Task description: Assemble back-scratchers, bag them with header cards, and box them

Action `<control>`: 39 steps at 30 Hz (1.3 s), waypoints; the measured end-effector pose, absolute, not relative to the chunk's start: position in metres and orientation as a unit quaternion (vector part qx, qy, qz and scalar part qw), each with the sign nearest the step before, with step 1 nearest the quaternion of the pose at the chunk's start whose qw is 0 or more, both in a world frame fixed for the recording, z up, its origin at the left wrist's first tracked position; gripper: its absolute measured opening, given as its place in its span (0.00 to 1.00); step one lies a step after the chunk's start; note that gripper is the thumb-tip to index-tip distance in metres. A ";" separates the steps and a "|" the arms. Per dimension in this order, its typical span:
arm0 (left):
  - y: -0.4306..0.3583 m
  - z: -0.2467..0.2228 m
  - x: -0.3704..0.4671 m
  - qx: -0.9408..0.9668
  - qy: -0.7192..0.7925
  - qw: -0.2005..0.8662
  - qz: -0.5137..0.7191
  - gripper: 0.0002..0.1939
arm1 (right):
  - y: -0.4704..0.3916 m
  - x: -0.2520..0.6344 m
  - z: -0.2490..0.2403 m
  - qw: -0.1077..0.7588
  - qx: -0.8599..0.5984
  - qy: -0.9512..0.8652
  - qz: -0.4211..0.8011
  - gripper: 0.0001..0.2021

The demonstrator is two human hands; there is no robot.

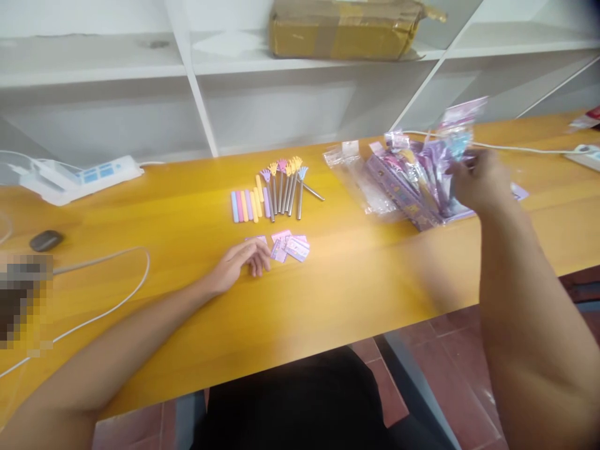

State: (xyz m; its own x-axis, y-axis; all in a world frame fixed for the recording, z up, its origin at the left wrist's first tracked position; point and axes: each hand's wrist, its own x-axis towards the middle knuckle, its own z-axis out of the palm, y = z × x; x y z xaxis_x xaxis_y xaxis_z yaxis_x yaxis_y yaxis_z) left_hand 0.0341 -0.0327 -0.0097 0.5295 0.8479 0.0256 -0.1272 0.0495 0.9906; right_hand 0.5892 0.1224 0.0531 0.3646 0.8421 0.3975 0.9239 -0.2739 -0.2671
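My left hand (249, 255) rests on the table with its fingers loosely bent and nothing visible in it, beside several small purple-and-pink printed cards (297, 247). Beyond the cards lie several metal rods topped with little coloured hand shapes (282, 167), and a row of pastel sticks (247, 206) is at their left. My right hand (485, 181) is closed on a clear plastic packet (462, 128) with a pink top and something light blue inside. It holds the packet upright over a heap of purple plastic packets (412, 181). My right fingertips are partly hidden.
White power strips lie at the left (89, 178) and the far right (587, 159) with cables. A dark computer mouse (45, 240) and a white cable (145, 275) are at the left. A taped cardboard box (347, 31) stands on the shelf (229, 47) behind the table.
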 end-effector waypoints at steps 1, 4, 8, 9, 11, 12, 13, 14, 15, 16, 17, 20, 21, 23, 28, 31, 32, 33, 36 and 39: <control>-0.033 -0.009 0.035 0.584 0.310 0.652 0.371 0.25 | 0.124 0.583 0.049 0.202 -0.801 -0.561 -0.063 0.19; -0.034 -0.009 0.035 0.592 0.315 0.645 0.367 0.26 | 0.122 0.563 0.048 0.141 -0.802 -0.578 -0.044 0.24; -0.036 -0.013 0.036 0.608 0.320 0.633 0.358 0.24 | 0.118 0.524 0.057 0.208 -0.759 -0.608 -0.108 0.26; -0.037 -0.013 0.037 0.613 0.324 0.627 0.353 0.22 | 0.117 0.510 0.059 0.231 -0.738 -0.624 -0.108 0.24; -0.036 -0.013 0.035 0.633 0.345 0.600 0.347 0.18 | 0.112 0.477 0.060 0.268 -0.690 -0.669 -0.073 0.20; -0.035 -0.011 0.033 0.654 0.363 0.566 0.347 0.15 | 0.109 0.458 0.057 0.281 -0.661 -0.694 -0.041 0.18; -0.033 -0.009 0.030 0.679 0.384 0.519 0.349 0.13 | 0.104 0.438 0.052 0.282 -0.627 -0.726 -0.006 0.16; -0.029 -0.006 0.025 0.713 0.412 0.448 0.349 0.12 | 0.099 0.418 0.046 0.282 -0.594 -0.753 0.026 0.15; -0.024 -0.003 0.019 0.755 0.436 0.351 0.341 0.10 | 0.093 0.398 0.038 0.282 -0.564 -0.775 0.055 0.16; -0.019 0.000 0.013 0.786 0.452 0.260 0.332 0.09 | 0.087 0.380 0.029 0.279 -0.538 -0.792 0.077 0.17; -0.013 0.002 0.007 0.802 0.468 0.194 0.317 0.10 | 0.082 0.365 0.019 0.275 -0.521 -0.803 0.087 0.19; 0.002 0.003 -0.008 0.797 0.534 0.077 0.271 0.20 | 0.070 0.338 -0.005 0.253 -0.492 -0.826 0.107 0.24; 0.004 0.001 -0.010 0.799 0.545 0.063 0.245 0.22 | 0.068 0.335 -0.010 0.246 -0.486 -0.831 0.111 0.24; 0.006 -0.004 -0.010 0.804 0.558 0.057 0.198 0.27 | 0.067 0.335 -0.017 0.233 -0.483 -0.836 0.114 0.23; 0.003 -0.008 -0.004 0.784 0.587 0.046 0.198 0.24 | 0.067 0.339 -0.014 0.201 -0.535 -0.813 0.109 0.19; 0.002 -0.004 -0.004 0.772 0.598 0.043 0.210 0.24 | 0.066 0.337 -0.011 0.185 -0.578 -0.789 0.096 0.14; 0.003 -0.003 -0.005 0.773 0.597 0.041 0.209 0.24 | 0.067 0.337 -0.012 0.183 -0.588 -0.783 0.092 0.11; 0.003 -0.002 -0.005 0.776 0.595 0.037 0.205 0.23 | 0.067 0.337 -0.012 0.183 -0.596 -0.777 0.089 0.09; 0.007 -0.002 -0.007 0.775 0.602 0.024 0.191 0.18 | 0.071 0.342 -0.015 0.193 -0.621 -0.753 0.096 0.09; 0.013 -0.004 -0.012 0.751 0.634 -0.006 0.183 0.13 | 0.075 0.348 -0.018 0.227 -0.640 -0.722 0.130 0.16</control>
